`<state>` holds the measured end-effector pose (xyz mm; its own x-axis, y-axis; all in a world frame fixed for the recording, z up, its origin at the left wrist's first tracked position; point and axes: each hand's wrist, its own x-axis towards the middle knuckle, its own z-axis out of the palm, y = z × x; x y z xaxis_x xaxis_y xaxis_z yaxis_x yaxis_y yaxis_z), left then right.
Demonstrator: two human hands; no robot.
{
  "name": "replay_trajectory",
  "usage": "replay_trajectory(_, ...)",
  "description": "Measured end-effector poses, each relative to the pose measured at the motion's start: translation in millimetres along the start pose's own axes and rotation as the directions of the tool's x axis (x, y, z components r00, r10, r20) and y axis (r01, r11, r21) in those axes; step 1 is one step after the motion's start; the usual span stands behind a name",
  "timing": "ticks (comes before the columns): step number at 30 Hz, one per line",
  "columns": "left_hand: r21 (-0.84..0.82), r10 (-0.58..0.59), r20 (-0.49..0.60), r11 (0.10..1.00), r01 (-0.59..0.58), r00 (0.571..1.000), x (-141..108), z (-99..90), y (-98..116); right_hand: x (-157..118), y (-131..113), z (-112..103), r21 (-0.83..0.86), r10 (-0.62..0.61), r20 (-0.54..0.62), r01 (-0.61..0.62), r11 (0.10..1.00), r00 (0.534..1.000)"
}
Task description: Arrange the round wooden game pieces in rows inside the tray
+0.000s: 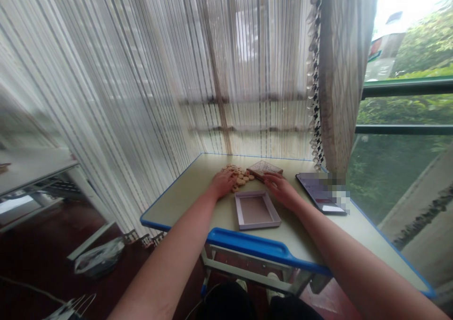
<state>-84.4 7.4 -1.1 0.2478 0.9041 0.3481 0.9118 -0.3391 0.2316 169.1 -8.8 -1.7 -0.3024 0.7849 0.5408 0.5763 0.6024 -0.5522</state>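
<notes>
Reaching over the table (184, 202) with both arms, I had my left hand (223, 183) palm down at the left side of a pile of small round wooden pieces (240, 181). The fingers of this hand pointed forward and to the right, and they touched the nearest pieces, but I cannot tell if they were wide or narrow, or if any piece was held under them. The pile lay just ahead and to the right of my left hand, in the space between my two hands, and some pieces were upon others.

My right hand (279, 185) was at the near edge of a flat brown box (264, 167), with its fingers upon this edge. Whether they were gripping it or only resting there, I cannot tell. The box lay ahead and a little to the left of that hand, turned with one corner toward me, and its left end was close beside the pile.

Nearer to my body than both hands, and between my forearms, stood a shallow tray (274, 214) with pale walls and a brown inside. To the right of my right hand, well apart from its fingers, lay a dark tablet (314, 192), of which the right part was covered by blurred squares. Beyond both hands, behind the far edge of the table, hung a striped curtain (159, 65)
</notes>
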Motion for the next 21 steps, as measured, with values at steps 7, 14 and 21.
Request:
replay_trajectory(7,-0.133,0.12,0.002,0.984,-0.118,0.993,-1.1,-1.7,9.6,3.1,19.5,5.2,-0.118,0.081,0.078,-0.071,0.99,0.994)
replay_trajectory(14,-0.486,-0.077,-0.065,0.873,0.036,0.995,-0.7,-1.0,4.3,0.8,11.0,-3.0,-0.18,0.103,-0.033,-0.108,0.978,0.994)
replay_trajectory(21,-0.459,-0.176,-0.289,0.888,0.025,0.941,1.4,1.0,-2.6,-5.3,-27.9,0.0,0.165,-0.112,0.316,0.061,0.984,0.942)
